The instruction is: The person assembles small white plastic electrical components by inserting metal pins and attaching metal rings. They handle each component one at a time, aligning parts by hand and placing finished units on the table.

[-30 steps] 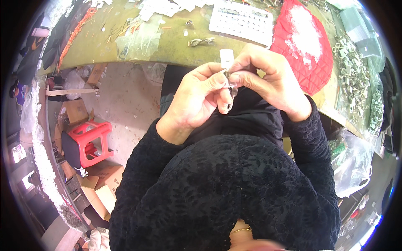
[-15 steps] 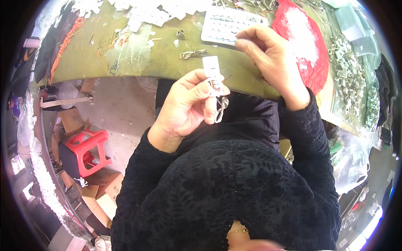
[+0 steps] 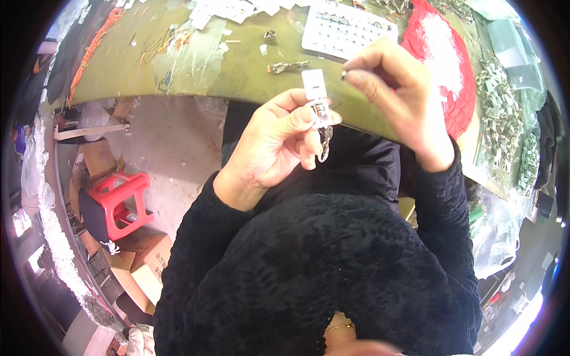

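In my left hand [image 3: 267,136], a small clear plastic case with a white flap [image 3: 313,84] is pinched upright between thumb and fingers. A dark looped cord or chain [image 3: 325,145] dangles below it. My right hand [image 3: 404,101] is raised over the table edge, thumb and forefinger closed on a tiny silver round piece [image 3: 343,75]. Just beyond that hand lies a white tray [image 3: 323,51] with rows of small silver discs. A twisted bundle of cord [image 3: 289,67] rests on the table between the tray and my left hand.
The green table [image 3: 249,80] has white cards [image 3: 222,9] along its far side. At right lie a red cloth [image 3: 466,113] heaped with white bits and a pile of small clear-and-grey pieces [image 3: 502,118]. A red stool [image 3: 122,204] and cardboard box [image 3: 142,267] stand at lower left.
My right hand has drawn back from the tray's near edge toward me, and a tiny silver piece now shows at its fingertips. My left hand keeps its hold on the plastic case.
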The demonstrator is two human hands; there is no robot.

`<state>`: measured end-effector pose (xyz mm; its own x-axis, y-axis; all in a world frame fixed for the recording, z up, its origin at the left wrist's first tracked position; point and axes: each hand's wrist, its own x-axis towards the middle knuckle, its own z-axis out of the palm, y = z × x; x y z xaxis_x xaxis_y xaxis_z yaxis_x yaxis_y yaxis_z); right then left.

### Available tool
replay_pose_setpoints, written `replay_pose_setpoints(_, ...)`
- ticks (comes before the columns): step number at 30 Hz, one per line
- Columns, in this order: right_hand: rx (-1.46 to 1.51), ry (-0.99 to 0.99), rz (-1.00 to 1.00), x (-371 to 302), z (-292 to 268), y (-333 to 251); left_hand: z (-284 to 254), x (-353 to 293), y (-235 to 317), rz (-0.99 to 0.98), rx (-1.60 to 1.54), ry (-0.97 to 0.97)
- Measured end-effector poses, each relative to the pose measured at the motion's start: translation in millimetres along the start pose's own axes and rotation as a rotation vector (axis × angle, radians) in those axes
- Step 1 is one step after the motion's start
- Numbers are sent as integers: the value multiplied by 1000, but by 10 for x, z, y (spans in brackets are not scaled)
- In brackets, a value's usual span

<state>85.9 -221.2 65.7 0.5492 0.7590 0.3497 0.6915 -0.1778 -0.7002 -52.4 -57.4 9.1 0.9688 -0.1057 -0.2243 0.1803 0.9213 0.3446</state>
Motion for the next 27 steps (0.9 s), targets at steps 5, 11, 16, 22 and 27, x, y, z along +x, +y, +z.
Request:
replay_pose_setpoints(5,41,-47,-173,-153,131,-198,50,-44,-71,25,10,38)
replay_pose_setpoints(11,228,-204,29,-251,24,-281,85,-144,-192,36,141,26)
replay_pose_setpoints(16,563,-361,389,-321,-51,-264,119,-185,-281,34,184,44)
replay_pose_setpoints(22,586,-305,457,-415,2,-213,128,-247,-263,-91,265,-48)
replay_pose_setpoints(27,596,-400,334,-536,-147,-264,96,-197,-334,-103,261,-55)
